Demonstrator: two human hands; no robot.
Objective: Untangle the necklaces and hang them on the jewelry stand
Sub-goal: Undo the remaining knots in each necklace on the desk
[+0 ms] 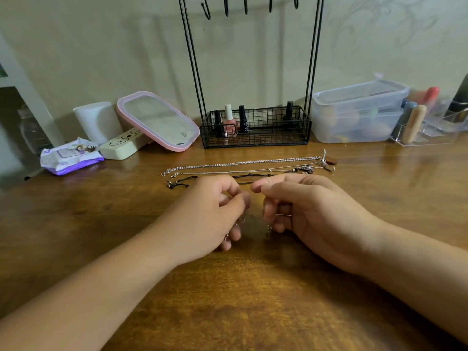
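Both my hands hover close together over the wooden table [253, 300]. My left hand [215, 214] and my right hand [298, 211] each have curled fingers pinching a thin chain necklace [268, 228] whose small links dangle between them, blurred. Behind the hands, several necklaces lie stretched out side by side: a thick silver chain [240, 163], a thin silver chain [228, 172] and a black cord necklace [182, 182]. The black wire jewelry stand [255, 127] rises at the back centre, its hooks [226, 7] bare.
Nail polish bottles [229, 120] stand in the stand's basket. A pink-framed mirror [157, 120], white cylinder [97, 121], cream case [121, 145] and purple packet [71, 158] sit back left. Clear plastic boxes [357, 112] and an acrylic organizer [428, 125] sit back right.
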